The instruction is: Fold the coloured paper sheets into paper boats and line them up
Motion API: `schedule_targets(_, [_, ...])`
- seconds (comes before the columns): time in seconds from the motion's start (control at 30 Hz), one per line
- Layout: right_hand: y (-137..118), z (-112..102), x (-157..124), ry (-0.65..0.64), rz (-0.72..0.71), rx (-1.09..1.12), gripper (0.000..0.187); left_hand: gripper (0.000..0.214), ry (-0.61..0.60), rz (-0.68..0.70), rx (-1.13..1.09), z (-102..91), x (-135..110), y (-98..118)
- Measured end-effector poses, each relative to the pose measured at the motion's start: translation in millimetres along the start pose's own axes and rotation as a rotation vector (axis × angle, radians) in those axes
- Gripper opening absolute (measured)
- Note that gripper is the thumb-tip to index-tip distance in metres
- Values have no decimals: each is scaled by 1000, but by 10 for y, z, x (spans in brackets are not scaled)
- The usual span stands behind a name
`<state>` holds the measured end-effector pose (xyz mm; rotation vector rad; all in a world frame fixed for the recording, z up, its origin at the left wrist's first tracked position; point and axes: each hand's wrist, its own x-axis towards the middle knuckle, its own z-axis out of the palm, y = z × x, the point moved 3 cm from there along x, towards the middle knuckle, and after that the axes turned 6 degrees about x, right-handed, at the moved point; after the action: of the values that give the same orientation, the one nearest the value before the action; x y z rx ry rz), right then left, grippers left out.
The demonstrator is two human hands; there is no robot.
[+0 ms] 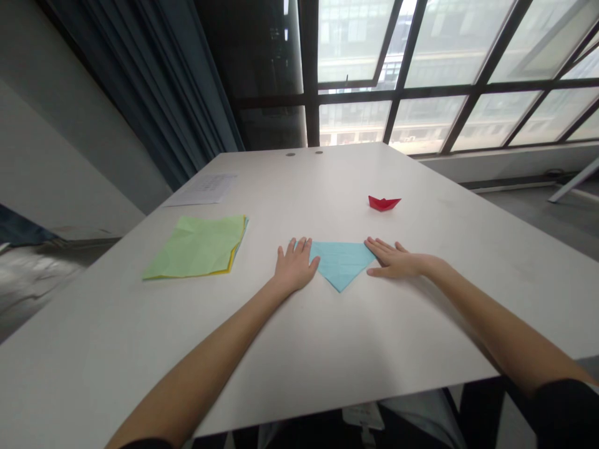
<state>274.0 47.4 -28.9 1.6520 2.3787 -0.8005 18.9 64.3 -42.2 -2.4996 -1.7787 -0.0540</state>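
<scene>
A light blue sheet of paper (342,263), folded into a triangle, lies flat on the white table with its point towards me. My left hand (296,267) rests on its left corner, fingers spread and pointing away from me. At the opposite corner, my right hand (392,258) lies with its fingers stretched out over the paper's edge and the thumb apart. Both hands press down flat and cover the two side corners. Beyond the right hand stands a small red paper boat (384,204).
To the left lies a stack of coloured paper (201,246), green on top with yellow and blue edges showing. Behind it is a printed white sheet (203,189). The white table (290,349) reaches back towards the windows and a blue curtain (154,81).
</scene>
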Motion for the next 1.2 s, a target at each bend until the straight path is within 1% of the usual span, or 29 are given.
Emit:
schedule_targets(0.1, [105,-46,-37,-8,34,-27,92,61,-32,-7,2,11,4,-10])
schedule_targets(0.23, [193,-101,-23,63,21,-36,92,61,-40,-24,8,21,4,-20])
schedule_targets(0.3, [206,-142,4,160,-40,-34,91,62,-35,-33,8,20,2,-22])
schedule_targets(0.4, [175,-207,28,320,-211,-10,85,61,-32,-33,3,13,0,-20])
schedule_targets(0.47, [130,-229,29,372,-318,15,77,60,-30,-30,-6,7,-2,-20])
schedule_targets(0.6, [22,-235,21,402,-448,39,56,59,-8,-17,-33,0,-3,-23])
schedule_targets(0.7, [-51,-230,15,385,-521,61,41,59,-5,-13,-51,4,-1,-27])
schedule_targets(0.77, [-95,-234,4,378,-558,66,36,58,0,-12,-55,4,0,-27])
schedule_targets(0.83, [-140,-245,-13,396,-585,68,35,58,9,-10,-59,1,-1,-26])
schedule_targets(0.97, [-222,-249,-48,470,-597,88,33,54,30,4,-117,-20,-8,-26])
schedule_targets(1.03, [-245,-244,-58,534,-560,133,31,51,61,9,-199,-41,-9,-39])
schedule_targets(1.1, [-234,-250,-59,636,-477,256,29,51,137,-12,-335,-72,-7,-73])
schedule_targets(1.2, [-153,-267,-34,807,-333,569,29,52,303,-95,-643,-116,-5,-165])
